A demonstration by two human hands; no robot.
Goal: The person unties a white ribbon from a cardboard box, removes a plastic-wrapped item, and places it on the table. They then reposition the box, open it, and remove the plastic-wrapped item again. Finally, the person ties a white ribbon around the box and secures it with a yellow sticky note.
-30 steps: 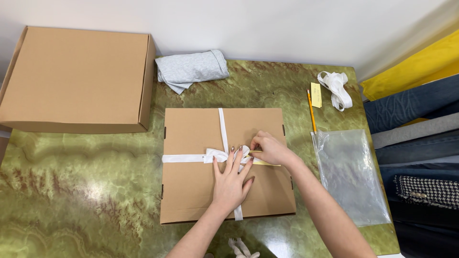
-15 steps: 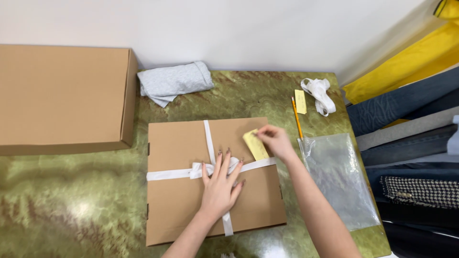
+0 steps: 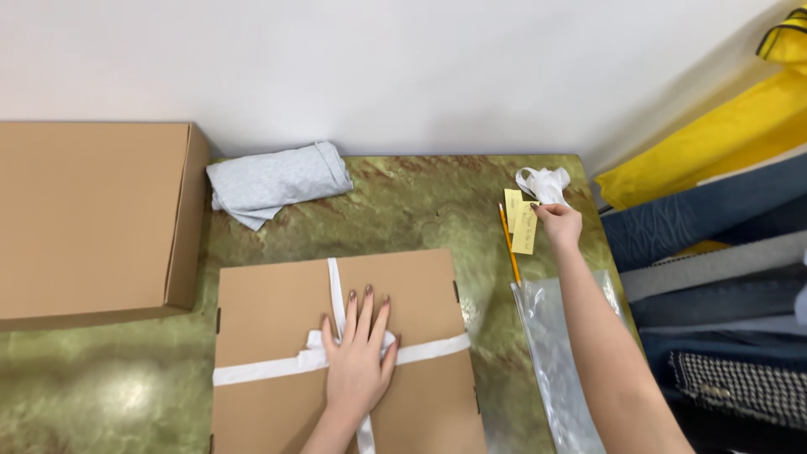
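A flat brown cardboard box lies in front of me on the green marbled table, crossed by a white ribbon with a bow at the crossing. My left hand lies flat on that bow, fingers spread. My right hand is stretched out to the table's far right and grips a yellow paper tag by its edge. A second yellow tag lies just behind it, and a pencil lies to its left.
A big closed cardboard box stands at the left. A folded grey cloth lies at the back by the wall. A bundle of white ribbon and a clear plastic bag are at the right; stacked fabrics are beyond the table's edge.
My right hand has lifted the yellow tag off the box and carried it to the table's far right corner. The left hand has stayed pressed on the bow. My view has shifted.
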